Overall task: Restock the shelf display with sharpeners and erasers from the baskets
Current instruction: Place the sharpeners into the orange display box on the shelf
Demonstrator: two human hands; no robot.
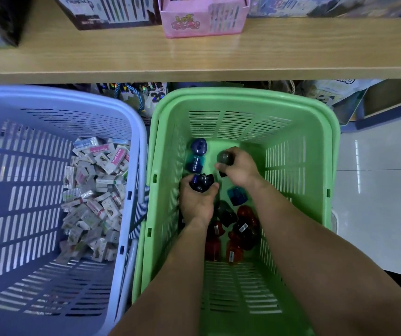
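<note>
Sharpeners (233,229) lie loose behind the fingers, by the wrists. Left hand (198,202) grips a blue sharpener (201,183); right hand (239,169) clasps a grey sharpener (224,158).

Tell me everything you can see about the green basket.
The green basket looks like light green plastic, rectangular, with slotted walls and a thick rolled rim. It stands upright below the wooden shelf, close beside the blue basket on its left. Loose sharpeners, red, blue and dark, lie on its floor. Both hands reach inside: the left hand grips a dark blue sharpener, and the right hand grips a grey sharpener.
</note>
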